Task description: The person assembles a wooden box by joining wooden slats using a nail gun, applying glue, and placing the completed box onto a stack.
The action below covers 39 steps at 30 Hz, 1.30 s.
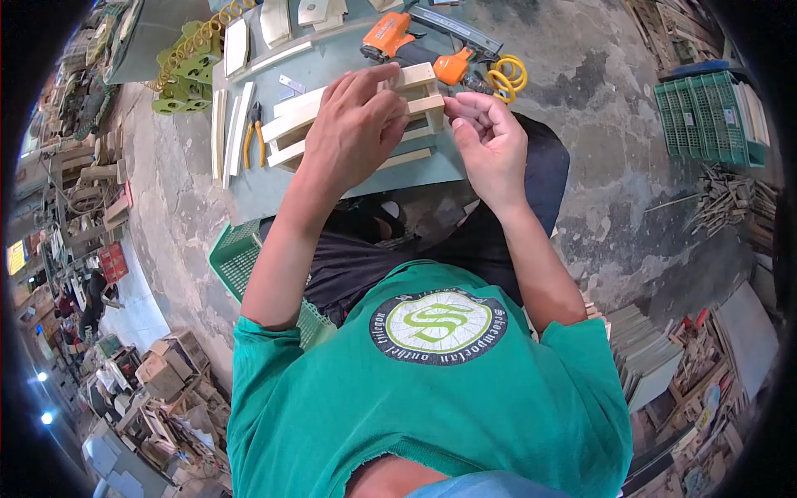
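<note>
A pale wooden frame of slats (286,124) lies on the grey-green table (349,197). My left hand (353,124) rests over the middle of the frame, its fingers bent around the upper slats. At the frame's right end is my right hand (494,145), with curled fingers and the fingertips close to the slat ends; whether they hold something small cannot be made out. Behind the frame lies an orange and black nail gun (415,51) with a yellow hose (508,76). Pliers with orange handles (254,137) and a small metal piece (291,84) lie to the left.
Loose wooden strips (228,137) lie at the table's left side. Green patterned pieces (187,75) and a coiled hose stand beyond it. A green basket (232,253) sits below the table's left edge. Green crates (701,116) and scrap wood (726,199) are at the far right.
</note>
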Each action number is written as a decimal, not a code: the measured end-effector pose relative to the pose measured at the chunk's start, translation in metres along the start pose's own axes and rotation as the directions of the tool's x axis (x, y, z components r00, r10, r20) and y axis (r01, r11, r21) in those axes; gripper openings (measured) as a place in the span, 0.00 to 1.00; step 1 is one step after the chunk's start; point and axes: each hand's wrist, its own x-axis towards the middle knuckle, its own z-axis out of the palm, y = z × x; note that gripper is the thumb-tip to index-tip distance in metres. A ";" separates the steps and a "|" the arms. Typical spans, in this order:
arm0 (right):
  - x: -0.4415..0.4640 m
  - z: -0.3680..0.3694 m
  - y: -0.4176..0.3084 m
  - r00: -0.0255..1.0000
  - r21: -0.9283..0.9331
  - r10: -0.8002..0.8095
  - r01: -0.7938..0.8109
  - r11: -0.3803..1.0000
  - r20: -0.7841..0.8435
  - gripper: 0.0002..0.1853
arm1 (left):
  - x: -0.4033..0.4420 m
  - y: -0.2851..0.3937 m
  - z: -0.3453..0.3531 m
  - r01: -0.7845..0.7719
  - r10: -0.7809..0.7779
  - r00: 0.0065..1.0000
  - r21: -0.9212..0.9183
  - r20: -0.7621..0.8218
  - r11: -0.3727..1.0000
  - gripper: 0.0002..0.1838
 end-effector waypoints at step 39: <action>0.205 0.003 0.033 0.931 -0.788 0.197 0.134 0.601 0.308 0.23 | 0.000 0.001 -0.002 0.037 -0.037 0.999 -0.018 -0.004 0.999 0.06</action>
